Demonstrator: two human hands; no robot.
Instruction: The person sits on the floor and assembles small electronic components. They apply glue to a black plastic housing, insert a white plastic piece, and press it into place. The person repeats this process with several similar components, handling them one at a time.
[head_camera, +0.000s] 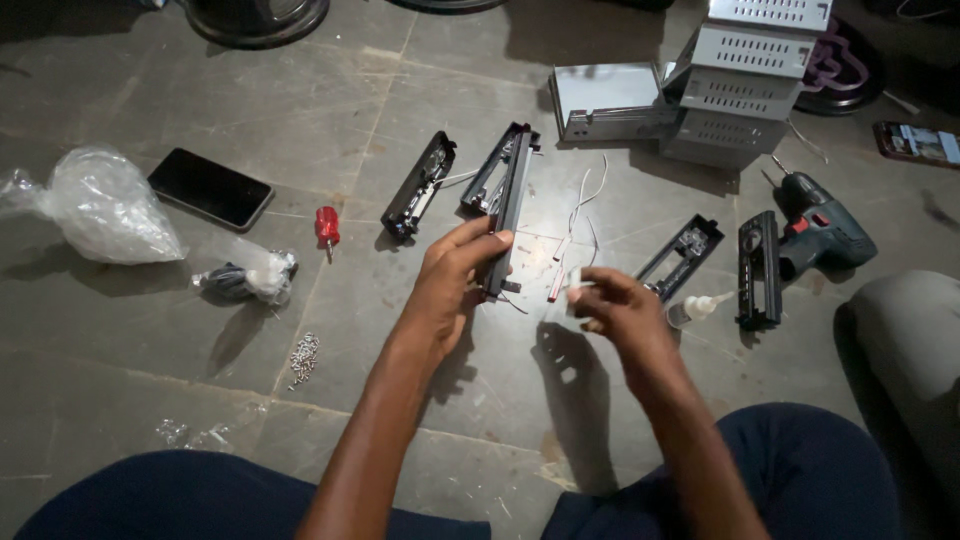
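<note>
Fingers (478, 240) of left hand (450, 280) wrapped around a long black plastic frame (508, 205), held upright over the floor (120, 380). Right hand (615, 305) just beside it, fingers pinching a small white part (574, 279). More black frames (418, 187) lie on the floor; cordless drill (825, 228) and glue bottle (697, 309) to the right.

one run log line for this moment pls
left hand: holds black panel upright | right hand: pinches small white part | floor: drill, phone
</note>
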